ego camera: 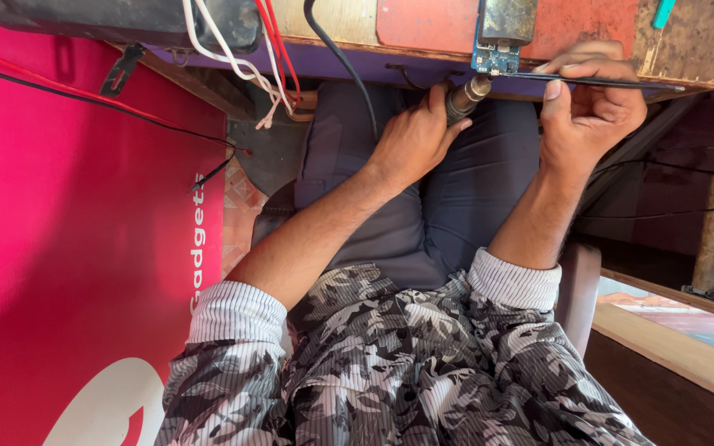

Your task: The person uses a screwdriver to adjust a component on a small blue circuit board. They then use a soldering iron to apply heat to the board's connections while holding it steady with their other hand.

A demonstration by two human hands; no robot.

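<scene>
The left hand [413, 139] gripped a metal-tipped tool [466, 94] just below a small blue circuit board [496, 58]; the right hand [592, 107] pinched thin black tweezers [613, 82] beside it.

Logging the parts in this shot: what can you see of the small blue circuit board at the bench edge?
The small blue circuit board sits at the front edge of the worn workbench, partly under a tarnished metal block. Its blue face carries tiny pale components, too small to identify. Only its lower part shows. The metal nozzle of the tool in the left hand points up at its lower edge. The right hand pinches thin dark tweezers, whose tip reaches the board's lower right corner.
</scene>
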